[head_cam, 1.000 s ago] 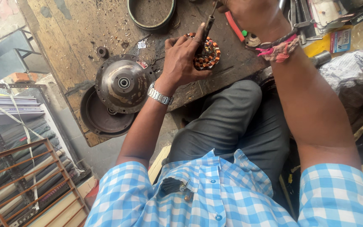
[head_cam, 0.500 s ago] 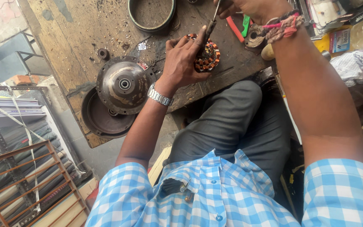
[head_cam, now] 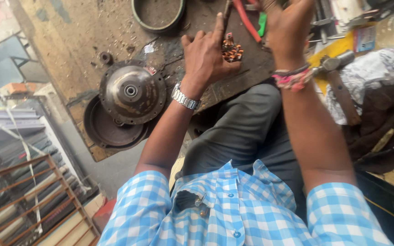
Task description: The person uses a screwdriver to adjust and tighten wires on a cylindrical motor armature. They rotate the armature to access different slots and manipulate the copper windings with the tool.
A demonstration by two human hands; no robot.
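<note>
Right hand [head_cam: 288, 27] rose — left hand [head_cam: 208, 57] seemingly steadies winding [head_cam: 232, 50].

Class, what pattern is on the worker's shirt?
The shirt is a blue-and-white check, clearest low in the head view.

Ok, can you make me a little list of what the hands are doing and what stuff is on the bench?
left hand: rests on the copper-wound part, forefinger pointing up
right hand: raised over the bench, grip hidden at the picture's top edge
wrists: metal watch on the left, pink threads on the right
bench: worn wood, scratched
also there: round metal cover, dark ring, red-handled pliers, hammer
</note>
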